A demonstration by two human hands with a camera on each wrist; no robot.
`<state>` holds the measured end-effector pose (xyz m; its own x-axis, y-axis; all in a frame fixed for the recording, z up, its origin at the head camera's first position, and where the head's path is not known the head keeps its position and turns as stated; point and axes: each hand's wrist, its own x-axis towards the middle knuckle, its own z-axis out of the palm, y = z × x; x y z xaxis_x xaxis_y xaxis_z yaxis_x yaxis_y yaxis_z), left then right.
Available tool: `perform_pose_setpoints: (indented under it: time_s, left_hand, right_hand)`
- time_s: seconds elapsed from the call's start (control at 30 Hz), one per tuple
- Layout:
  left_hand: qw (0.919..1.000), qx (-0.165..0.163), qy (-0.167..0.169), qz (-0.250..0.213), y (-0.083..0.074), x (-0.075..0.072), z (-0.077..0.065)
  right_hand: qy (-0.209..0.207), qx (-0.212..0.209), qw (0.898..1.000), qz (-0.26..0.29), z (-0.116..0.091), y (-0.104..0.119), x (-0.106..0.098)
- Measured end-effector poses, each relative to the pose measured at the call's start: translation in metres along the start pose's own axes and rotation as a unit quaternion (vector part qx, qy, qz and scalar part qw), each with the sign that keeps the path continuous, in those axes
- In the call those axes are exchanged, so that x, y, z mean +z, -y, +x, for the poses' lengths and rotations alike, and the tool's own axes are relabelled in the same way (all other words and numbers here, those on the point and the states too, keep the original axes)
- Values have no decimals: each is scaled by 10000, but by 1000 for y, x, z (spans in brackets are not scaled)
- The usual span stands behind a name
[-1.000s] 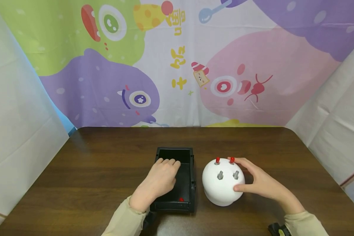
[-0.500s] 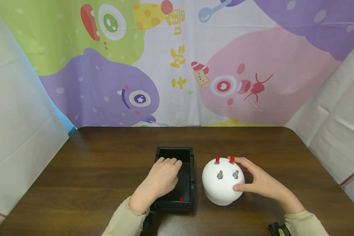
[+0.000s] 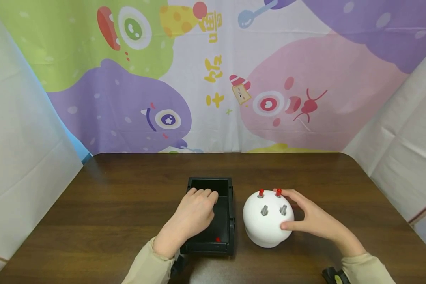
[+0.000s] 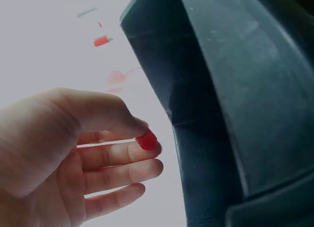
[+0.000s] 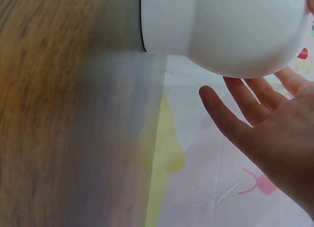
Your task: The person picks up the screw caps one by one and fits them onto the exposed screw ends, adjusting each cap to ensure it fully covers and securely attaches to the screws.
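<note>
My left hand (image 3: 195, 213) reaches over the black bin (image 3: 231, 221), knuckles up. In the left wrist view its thumb and index finger pinch a small red cap (image 4: 146, 139), hidden from the head view by the hand. A white dome-topped object (image 3: 259, 228) stands right of the bin. Several metal bolts (image 3: 264, 210) stick out of its top; the two far ones carry red caps (image 3: 278, 192), the two near ones are bare. My right hand (image 3: 314, 219) holds the dome's right side, thumb near and fingers at the far side.
Another small red piece (image 3: 218, 239) lies in the near end of the bin. The brown wooden table (image 3: 120, 197) runs back to a printed cartoon curtain (image 3: 213, 130), with white cloth on both sides.
</note>
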<state>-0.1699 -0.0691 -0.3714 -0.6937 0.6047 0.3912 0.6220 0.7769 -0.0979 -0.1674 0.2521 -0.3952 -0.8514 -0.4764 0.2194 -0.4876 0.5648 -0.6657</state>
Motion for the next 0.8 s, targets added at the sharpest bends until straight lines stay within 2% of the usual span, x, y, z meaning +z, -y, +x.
perform_pose_setpoints:
  time_s: [0.8]
  left_hand:
    - [9988,244,-411,79,-11,-16,13]
  right_hand:
    - [21,0,10000,36,0,-1,0]
